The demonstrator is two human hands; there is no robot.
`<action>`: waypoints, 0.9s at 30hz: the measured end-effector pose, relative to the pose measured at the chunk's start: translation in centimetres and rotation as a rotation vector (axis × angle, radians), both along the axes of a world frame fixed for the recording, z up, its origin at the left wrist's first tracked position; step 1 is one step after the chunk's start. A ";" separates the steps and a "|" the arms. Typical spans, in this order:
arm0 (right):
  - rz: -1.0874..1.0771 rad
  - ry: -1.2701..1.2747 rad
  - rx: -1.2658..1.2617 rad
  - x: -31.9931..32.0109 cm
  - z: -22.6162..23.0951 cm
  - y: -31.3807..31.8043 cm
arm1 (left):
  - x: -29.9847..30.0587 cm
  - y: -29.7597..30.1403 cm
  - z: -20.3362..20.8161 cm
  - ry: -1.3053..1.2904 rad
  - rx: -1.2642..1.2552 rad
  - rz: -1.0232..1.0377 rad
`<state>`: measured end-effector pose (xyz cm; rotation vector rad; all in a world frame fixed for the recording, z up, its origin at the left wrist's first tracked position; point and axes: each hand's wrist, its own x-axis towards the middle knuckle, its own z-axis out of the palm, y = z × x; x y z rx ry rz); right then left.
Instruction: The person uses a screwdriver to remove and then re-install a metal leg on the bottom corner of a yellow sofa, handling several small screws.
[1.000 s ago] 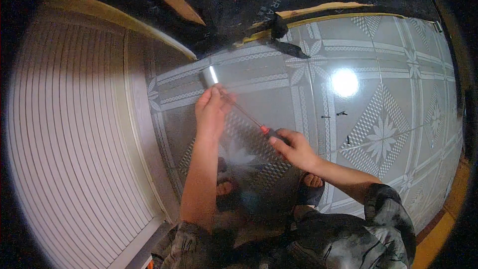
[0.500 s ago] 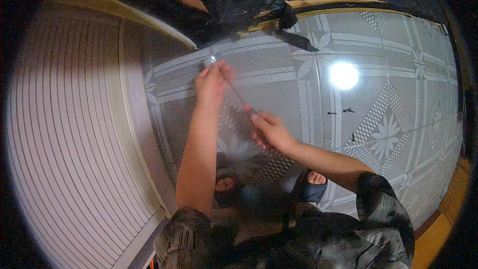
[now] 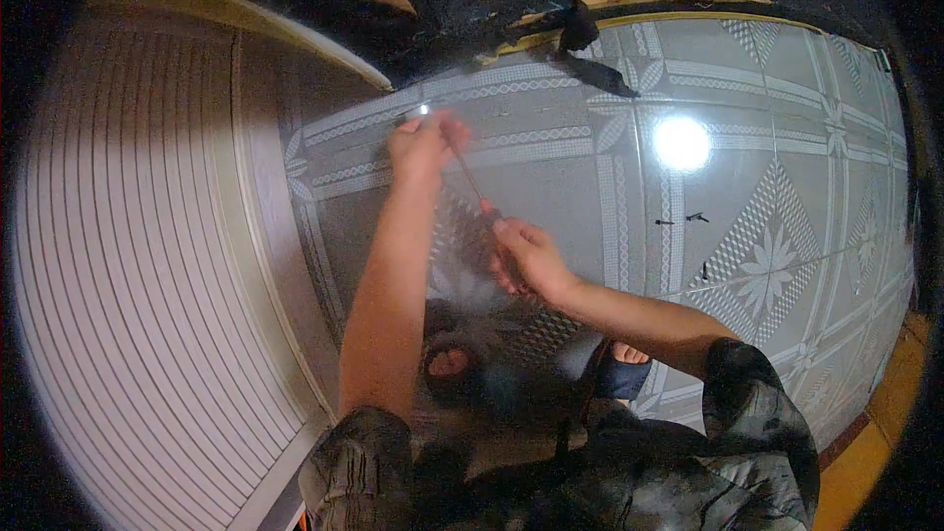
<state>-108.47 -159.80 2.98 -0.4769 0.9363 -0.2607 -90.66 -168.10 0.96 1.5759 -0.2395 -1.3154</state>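
Note:
My right hand (image 3: 528,254) is wrapped round the handle of a screwdriver (image 3: 486,205), which has red near the front of its grip. Its thin shaft slants up and left to the fingers of my left hand (image 3: 418,149). A small shiny metal piece (image 3: 424,110) glints at those left fingertips; its exact kind cannot be made out. Blur and the hand itself hide where the screwdriver's tip meets it. Both hands are held over the patterned grey floor tiles (image 3: 536,172).
Several small dark screws (image 3: 697,217) lie on the tiles to the right. A pale slatted panel (image 3: 162,265) fills the left side. Black sheeting (image 3: 472,0) with a torn flap (image 3: 600,77) runs along the far edge. My sandalled foot (image 3: 623,374) is below.
The view has shifted slightly. My left hand and the metal piece sit a little higher in the picture, with the fingers blurred. My right hand keeps its hold on the screwdriver.

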 end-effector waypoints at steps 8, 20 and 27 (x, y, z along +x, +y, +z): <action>0.040 -0.052 0.085 1.1 -0.7 -1.5 | 0.7 -2.2 0.5 -0.086 0.050 -0.164; 0.022 0.031 -0.086 2.8 -4.5 -2.3 | 0.9 -4.2 -0.6 -0.246 -0.183 -0.284; -0.117 -0.063 -0.088 2.9 -6.4 -2.0 | 0.4 -4.2 -0.5 -0.234 -0.211 -0.248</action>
